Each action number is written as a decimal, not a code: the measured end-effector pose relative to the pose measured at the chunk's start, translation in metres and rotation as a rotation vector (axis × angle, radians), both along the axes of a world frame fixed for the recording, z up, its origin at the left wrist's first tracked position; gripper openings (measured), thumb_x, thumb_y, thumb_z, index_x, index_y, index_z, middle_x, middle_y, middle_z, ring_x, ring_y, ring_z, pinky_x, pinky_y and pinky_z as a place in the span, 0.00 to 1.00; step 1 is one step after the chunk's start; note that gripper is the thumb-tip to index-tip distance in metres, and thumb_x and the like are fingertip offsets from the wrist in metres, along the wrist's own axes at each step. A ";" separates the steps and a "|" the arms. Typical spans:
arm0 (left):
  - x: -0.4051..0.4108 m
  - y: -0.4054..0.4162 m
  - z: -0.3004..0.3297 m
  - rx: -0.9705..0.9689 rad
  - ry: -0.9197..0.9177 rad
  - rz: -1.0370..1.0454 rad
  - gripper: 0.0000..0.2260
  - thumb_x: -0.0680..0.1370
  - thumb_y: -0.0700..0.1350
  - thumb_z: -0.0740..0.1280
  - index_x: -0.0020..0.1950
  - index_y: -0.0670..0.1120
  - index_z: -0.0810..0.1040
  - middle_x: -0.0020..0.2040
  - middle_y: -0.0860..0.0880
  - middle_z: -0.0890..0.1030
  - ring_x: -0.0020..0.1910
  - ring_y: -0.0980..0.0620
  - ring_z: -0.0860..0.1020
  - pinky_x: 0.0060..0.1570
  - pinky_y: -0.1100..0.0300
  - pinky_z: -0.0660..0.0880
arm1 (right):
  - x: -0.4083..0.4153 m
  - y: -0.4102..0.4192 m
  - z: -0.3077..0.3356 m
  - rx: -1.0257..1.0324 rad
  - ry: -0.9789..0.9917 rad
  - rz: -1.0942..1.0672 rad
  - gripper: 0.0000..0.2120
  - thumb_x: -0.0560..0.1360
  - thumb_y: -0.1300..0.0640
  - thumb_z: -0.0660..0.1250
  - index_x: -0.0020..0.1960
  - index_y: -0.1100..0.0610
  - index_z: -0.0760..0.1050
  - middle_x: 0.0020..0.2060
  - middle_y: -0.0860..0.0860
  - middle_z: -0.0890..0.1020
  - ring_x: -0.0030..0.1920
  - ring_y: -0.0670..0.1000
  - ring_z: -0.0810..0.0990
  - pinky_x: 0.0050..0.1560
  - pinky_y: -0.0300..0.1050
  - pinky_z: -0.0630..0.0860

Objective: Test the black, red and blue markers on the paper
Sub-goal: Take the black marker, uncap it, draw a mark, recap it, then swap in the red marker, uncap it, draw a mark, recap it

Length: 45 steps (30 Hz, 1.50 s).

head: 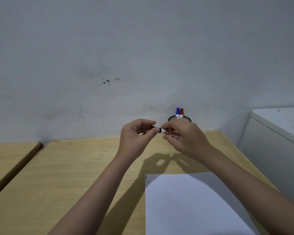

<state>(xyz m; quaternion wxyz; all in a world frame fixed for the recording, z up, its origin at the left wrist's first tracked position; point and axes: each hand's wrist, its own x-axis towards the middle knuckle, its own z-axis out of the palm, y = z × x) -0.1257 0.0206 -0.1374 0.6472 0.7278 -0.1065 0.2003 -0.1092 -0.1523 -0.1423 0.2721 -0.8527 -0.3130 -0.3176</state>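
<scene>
hands pinch black marker (pixel 160 130) ends: left hand (pixel 136 134) at 9 o'clock, right hand (pixel 183 136) at 3 o'clock.

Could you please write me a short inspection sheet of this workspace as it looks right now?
Surface: wooden desk, a second desk beside it at left.
Job's things: black marker held in both hands; blue marker and red marker upright in mesh cup; paper with a short black mark at its far left corner.
Clutter: nothing seen.
Hands: left hand pinches the cap end, right hand the barrel.
Cables: nothing seen.
Surroundings: scuffed wall, white cabinet at right.
</scene>
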 end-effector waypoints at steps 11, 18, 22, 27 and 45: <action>0.081 -0.050 -0.022 0.299 0.082 0.097 0.20 0.71 0.54 0.71 0.59 0.47 0.76 0.58 0.51 0.78 0.56 0.55 0.76 0.51 0.60 0.72 | 0.070 -0.049 0.052 0.506 0.003 -0.106 0.19 0.67 0.62 0.75 0.55 0.53 0.74 0.42 0.50 0.80 0.36 0.47 0.83 0.39 0.39 0.81; 0.115 -0.075 -0.043 0.612 0.025 0.138 0.21 0.73 0.57 0.66 0.60 0.45 0.76 0.57 0.47 0.77 0.59 0.49 0.73 0.50 0.60 0.68 | 0.120 -0.062 0.026 0.503 0.126 -0.296 0.12 0.67 0.57 0.75 0.44 0.57 0.73 0.31 0.53 0.83 0.32 0.47 0.82 0.36 0.42 0.79; 0.125 -0.077 -0.049 0.606 0.055 0.171 0.21 0.73 0.57 0.67 0.59 0.45 0.77 0.54 0.46 0.77 0.55 0.48 0.75 0.49 0.56 0.74 | 0.139 -0.067 0.001 0.348 0.321 -0.381 0.11 0.67 0.56 0.75 0.42 0.58 0.74 0.28 0.51 0.80 0.32 0.49 0.80 0.32 0.41 0.73; 0.128 -0.077 -0.051 0.560 0.043 0.179 0.23 0.71 0.58 0.69 0.59 0.44 0.77 0.53 0.47 0.78 0.52 0.49 0.76 0.45 0.58 0.74 | 0.152 -0.069 -0.011 0.286 0.347 -0.397 0.11 0.68 0.56 0.74 0.49 0.56 0.77 0.41 0.56 0.80 0.39 0.53 0.79 0.38 0.43 0.74; 0.121 -0.082 -0.052 0.681 0.080 0.220 0.19 0.74 0.59 0.64 0.53 0.44 0.77 0.45 0.45 0.75 0.47 0.46 0.75 0.42 0.53 0.73 | 0.128 -0.048 0.000 0.014 0.091 -0.247 0.07 0.67 0.55 0.73 0.39 0.57 0.76 0.36 0.51 0.75 0.39 0.51 0.72 0.41 0.47 0.70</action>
